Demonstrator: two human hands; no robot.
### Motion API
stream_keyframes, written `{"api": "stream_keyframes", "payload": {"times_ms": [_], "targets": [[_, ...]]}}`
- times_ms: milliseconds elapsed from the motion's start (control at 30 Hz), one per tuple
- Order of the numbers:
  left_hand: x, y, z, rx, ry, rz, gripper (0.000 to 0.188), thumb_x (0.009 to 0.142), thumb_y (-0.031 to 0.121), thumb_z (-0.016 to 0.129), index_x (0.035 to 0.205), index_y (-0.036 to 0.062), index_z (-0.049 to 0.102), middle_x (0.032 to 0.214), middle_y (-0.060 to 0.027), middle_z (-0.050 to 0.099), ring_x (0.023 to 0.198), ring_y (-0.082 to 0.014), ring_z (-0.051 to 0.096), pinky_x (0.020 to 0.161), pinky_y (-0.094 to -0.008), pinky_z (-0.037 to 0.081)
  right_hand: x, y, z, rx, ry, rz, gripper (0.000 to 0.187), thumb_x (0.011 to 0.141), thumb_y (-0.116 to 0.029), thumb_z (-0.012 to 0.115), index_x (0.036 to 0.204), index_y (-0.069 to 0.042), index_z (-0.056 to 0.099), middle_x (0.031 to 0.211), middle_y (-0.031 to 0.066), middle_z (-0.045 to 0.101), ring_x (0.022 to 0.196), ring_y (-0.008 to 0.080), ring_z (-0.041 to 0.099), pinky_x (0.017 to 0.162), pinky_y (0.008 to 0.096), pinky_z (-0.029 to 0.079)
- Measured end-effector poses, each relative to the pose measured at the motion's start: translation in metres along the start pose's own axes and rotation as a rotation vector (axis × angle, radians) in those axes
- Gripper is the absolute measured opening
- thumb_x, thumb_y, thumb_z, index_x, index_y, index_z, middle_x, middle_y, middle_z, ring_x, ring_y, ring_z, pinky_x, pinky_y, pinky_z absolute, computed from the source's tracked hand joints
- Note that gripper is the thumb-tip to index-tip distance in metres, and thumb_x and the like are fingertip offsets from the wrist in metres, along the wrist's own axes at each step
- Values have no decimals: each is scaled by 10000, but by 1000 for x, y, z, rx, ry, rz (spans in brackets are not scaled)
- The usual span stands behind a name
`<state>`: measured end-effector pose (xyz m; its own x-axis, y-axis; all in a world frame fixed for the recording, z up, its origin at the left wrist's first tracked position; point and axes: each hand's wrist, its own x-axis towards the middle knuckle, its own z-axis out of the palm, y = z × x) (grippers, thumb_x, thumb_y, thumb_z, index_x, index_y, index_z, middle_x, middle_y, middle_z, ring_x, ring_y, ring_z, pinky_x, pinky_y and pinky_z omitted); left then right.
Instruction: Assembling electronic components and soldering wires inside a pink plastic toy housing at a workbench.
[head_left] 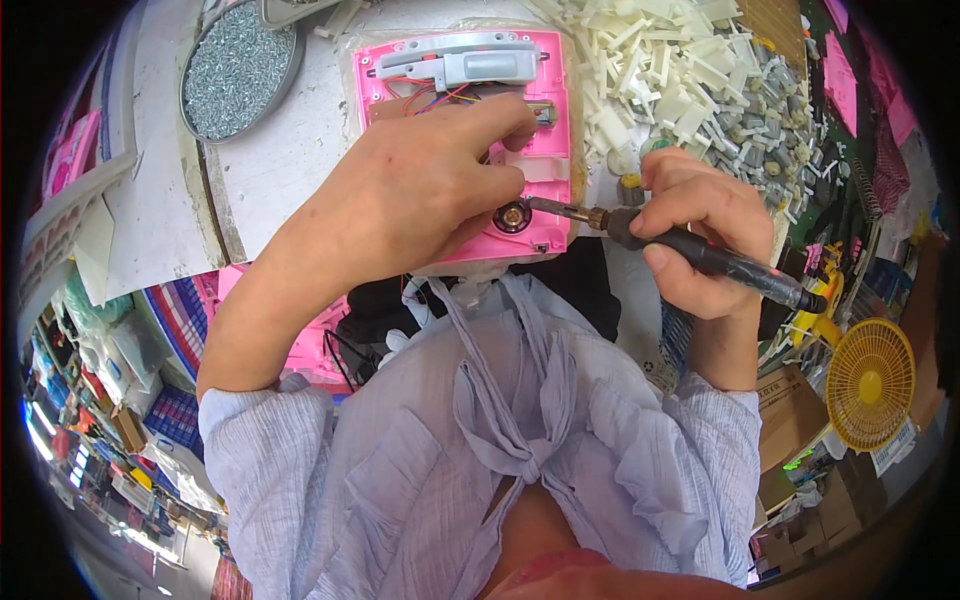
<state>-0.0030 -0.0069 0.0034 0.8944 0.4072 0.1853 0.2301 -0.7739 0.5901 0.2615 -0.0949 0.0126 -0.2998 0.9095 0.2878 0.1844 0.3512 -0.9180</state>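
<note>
A pink plastic housing (558, 82) lies on the table in front of me, its inside facing up. It holds a grey handle-like part (430, 68), thin coloured wires (432, 103) and a small round speaker (512, 217). My left hand (425, 175) reaches over the housing with fingers curled and closed; whatever is between them is hidden. In my right hand (708, 208), a soldering iron (722, 268) is gripped by its black handle. Its metal tip points left, close to the speaker and the left fingers. I cannot tell whether the tip touches anything.
A round metal bowl (296, 85) full of small screws stands at the far left. Heaped at the far right are white plastic pieces (655, 75) and small grey parts (765, 135). The white table (275, 190) has a dark seam. A yellow fan (870, 385) is at the right.
</note>
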Motion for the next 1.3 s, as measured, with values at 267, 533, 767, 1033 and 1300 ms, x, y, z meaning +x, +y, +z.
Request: {"api": "stream_keyframes", "payload": {"times_ms": [267,533,767,1033,1300], "targets": [[1,0,-7,56,-89,16,169,710,64,762,812,71,627,1094,-66,622,898,-248,656,712,-373,519,0,0,0,-12,-6,-2,185,699,-95,733,870,-34,702,628,26,553,545,171,493,498,301,369],[1,-1,-5,65,-97,29,167,709,74,760,820,70,637,1097,-69,626,948,-260,654,746,-386,539,1,-2,2,-47,-14,7,177,703,-81,726,874,-39,706,623,16,555,545,168,507,496,298,375],[1,2,-5,70,-152,-9,166,725,78,757,844,61,642,1085,-69,620,939,-266,658,736,-379,563,2,-1,3,-46,-20,23,175,695,-73,726,866,-41,704,648,34,593,562,184,535,509,306,402],[1,3,-5,67,-158,-20,157,732,83,749,839,61,637,1051,-64,607,930,-258,653,726,-376,560,3,-5,1,-78,-69,75,186,733,-122,730,866,-7,671,687,72,607,610,241,543,651,385,458],[0,3,-3,97,-133,-16,147,741,77,748,830,58,633,1028,-60,598,913,-255,647,706,-374,553,-3,-8,-9,-28,-2,18,197,718,-86,749,885,-2,686,679,70,590,581,191,516,530,304,387]]}}
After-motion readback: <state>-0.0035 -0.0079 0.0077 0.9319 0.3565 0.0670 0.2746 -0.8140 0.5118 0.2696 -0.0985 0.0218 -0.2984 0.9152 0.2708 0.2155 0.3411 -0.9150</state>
